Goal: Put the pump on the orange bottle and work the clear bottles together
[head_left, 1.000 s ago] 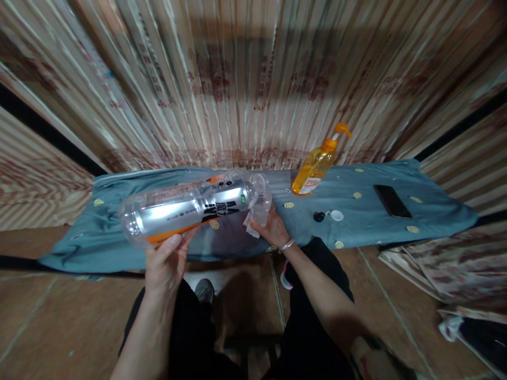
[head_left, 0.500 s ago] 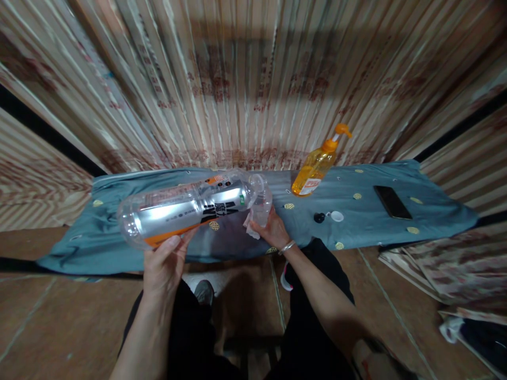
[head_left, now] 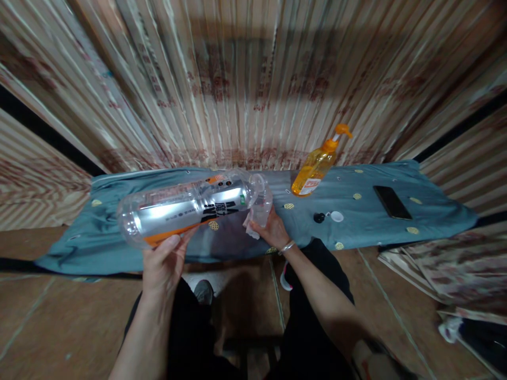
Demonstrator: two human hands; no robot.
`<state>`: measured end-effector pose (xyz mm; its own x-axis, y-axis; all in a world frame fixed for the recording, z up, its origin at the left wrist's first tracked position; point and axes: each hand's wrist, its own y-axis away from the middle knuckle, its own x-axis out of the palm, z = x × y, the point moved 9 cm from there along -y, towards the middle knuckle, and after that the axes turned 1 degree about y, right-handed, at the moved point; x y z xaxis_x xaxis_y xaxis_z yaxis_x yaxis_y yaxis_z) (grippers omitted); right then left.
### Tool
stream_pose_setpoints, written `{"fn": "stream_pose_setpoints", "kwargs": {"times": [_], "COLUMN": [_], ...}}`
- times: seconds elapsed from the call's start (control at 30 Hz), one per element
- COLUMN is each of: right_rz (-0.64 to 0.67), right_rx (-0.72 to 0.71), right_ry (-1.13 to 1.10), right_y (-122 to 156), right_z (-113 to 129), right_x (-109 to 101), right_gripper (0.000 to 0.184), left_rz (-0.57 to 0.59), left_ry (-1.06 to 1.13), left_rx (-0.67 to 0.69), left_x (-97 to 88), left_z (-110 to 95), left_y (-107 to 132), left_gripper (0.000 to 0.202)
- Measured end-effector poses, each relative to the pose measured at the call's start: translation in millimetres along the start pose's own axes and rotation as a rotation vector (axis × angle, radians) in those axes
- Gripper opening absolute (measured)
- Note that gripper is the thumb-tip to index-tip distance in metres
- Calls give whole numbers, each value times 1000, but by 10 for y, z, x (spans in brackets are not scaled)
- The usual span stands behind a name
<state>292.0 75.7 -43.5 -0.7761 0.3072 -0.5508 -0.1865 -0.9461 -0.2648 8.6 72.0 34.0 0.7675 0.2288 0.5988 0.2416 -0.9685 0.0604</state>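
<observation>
A large clear plastic bottle (head_left: 186,208) with a silver and orange label lies nearly level above the cloth, its neck toward the right. My left hand (head_left: 164,258) is closed on it from below, near the base. In my right hand (head_left: 273,229) is a small clear plastic cup (head_left: 261,203), its mouth meeting the bottle's neck. A crumpled white tissue (head_left: 252,227) is pinched in that same hand, under the cup. Whether any liquid passes between the two cannot be made out.
On the blue-green cloth (head_left: 372,232) stands an orange pump bottle (head_left: 315,169). Nearer me lie a black cap (head_left: 319,217) and a white cap (head_left: 337,216). A dark phone (head_left: 392,202) rests at the right. Striped curtains (head_left: 245,84) hang behind and at both sides.
</observation>
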Motion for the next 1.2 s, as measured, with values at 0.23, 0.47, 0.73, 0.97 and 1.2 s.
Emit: {"fn": "stream_pose_setpoints", "kwargs": {"times": [0.23,0.47,0.73,0.97,1.2], "right_rz": [-22,-14,-5,7,8], "right_rx": [-21,29,28,34,1], "right_ry": [29,56,15,6,29], "right_y": [2,-4,2,-2,4], "right_z": [-24,-26,1,-3,15], "right_x": [11,2,-6,-13,-25], "right_gripper": [70,74,71,73,75], "left_rz": [64,108,106,130,126], "left_ry": [-54,-58,-52,-25,-21], "left_rx": [60,73,76,68,60], "left_x": [38,67,56,88,78], "left_z": [-42,-56,-46,-43,-31], "left_y": [-9,-20,-24,-22,-23], "left_gripper": [42,44,45,44,49]}}
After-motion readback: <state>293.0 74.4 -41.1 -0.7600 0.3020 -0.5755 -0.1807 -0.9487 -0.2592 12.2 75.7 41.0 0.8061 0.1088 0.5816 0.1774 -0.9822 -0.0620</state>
